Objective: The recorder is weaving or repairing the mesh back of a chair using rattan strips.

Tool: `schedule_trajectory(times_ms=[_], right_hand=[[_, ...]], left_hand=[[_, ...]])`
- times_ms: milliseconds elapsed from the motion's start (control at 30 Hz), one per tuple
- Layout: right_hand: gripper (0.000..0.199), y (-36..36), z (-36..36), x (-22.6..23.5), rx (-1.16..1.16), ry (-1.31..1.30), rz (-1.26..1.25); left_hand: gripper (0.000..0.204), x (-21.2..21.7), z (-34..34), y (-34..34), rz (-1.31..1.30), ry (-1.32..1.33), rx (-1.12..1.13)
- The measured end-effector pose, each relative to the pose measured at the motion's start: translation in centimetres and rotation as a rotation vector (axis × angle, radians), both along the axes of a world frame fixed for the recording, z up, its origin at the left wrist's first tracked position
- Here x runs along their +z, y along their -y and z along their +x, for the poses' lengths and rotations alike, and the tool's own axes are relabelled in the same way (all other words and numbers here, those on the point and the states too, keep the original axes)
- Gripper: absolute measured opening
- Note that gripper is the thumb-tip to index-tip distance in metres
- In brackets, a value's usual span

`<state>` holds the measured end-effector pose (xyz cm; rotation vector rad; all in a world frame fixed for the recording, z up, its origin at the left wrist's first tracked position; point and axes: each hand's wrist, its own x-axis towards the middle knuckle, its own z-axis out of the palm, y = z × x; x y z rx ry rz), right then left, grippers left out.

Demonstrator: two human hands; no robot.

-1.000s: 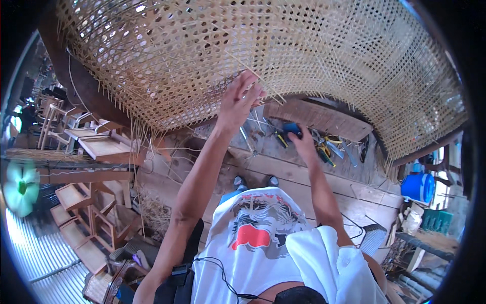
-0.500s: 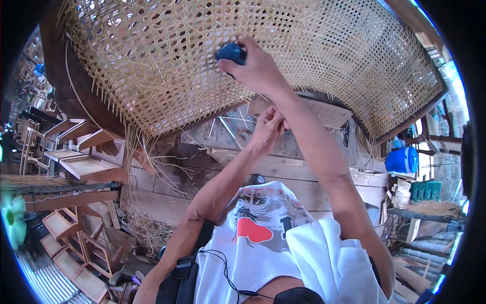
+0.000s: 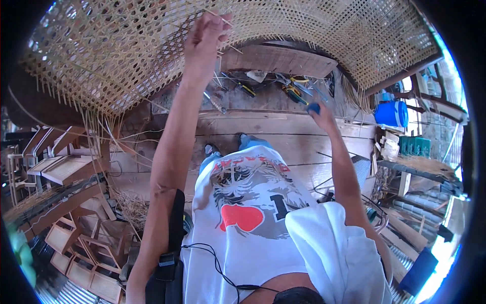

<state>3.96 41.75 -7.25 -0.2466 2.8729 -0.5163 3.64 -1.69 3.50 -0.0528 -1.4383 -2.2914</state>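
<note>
A large curved panel of woven cane webbing [image 3: 136,55] with a dark wooden frame spans the top of the head view. My left hand [image 3: 205,35] is at its weave, fingers curled and closed around a pale cane strand [image 3: 225,21]. Down at the right, well apart from the webbing, my right hand [image 3: 324,120] is closed on a dark blue rounded thing [image 3: 314,108], whose kind I cannot make out. Just beyond it lie yellow-and-black handled tools [image 3: 292,93]. Loose cane ends [image 3: 104,121] hang from the panel's lower left corner.
A wooden board [image 3: 278,61] stands under the curve, behind a yellow-and-black handled tool [image 3: 247,90] on the planks. To the right is a blue bucket-like container [image 3: 392,114]. Small wooden frames [image 3: 109,225] are stacked at the left, near dry cane scraps [image 3: 129,202].
My right hand has come off the webbing, moving down and right with the blue thing. My left hand has risen from below the panel onto the weave. The view has shifted, showing the tools.
</note>
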Motion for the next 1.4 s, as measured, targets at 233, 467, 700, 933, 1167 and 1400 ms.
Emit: schedule_trajectory(times_ms=[233,467,700,933,1167,1400], right_hand=[[0.064,2.8,0.5,-7.5,0.036,0.061,-0.288],[0.076,23.3,-5.0,-9.9,0.359,0.126,-0.344],[0.060,15.1,-8.7,-11.7,0.327,-0.118,-0.082],[0.044,6.0,-12.5,-11.8,0.373,-0.202,0.044],[0.037,0.4,-14.9,-12.6,0.203,-0.180,-0.079],[0.042,-6.0,-12.1,-16.8,0.202,-0.458,0.143]], left_hand=[[0.024,-1.9,2.0,-1.0,-0.225,0.214,0.144],[0.023,-8.1,7.5,-5.3,-0.479,0.514,0.051],[0.019,-16.6,18.0,-7.6,-0.579,0.819,0.070],[0.021,-21.5,25.2,-7.6,-0.372,1.077,0.149],[0.024,-10.2,14.4,-1.5,-0.966,0.756,0.234],[0.021,8.2,7.2,0.3,-1.540,0.394,0.375]])
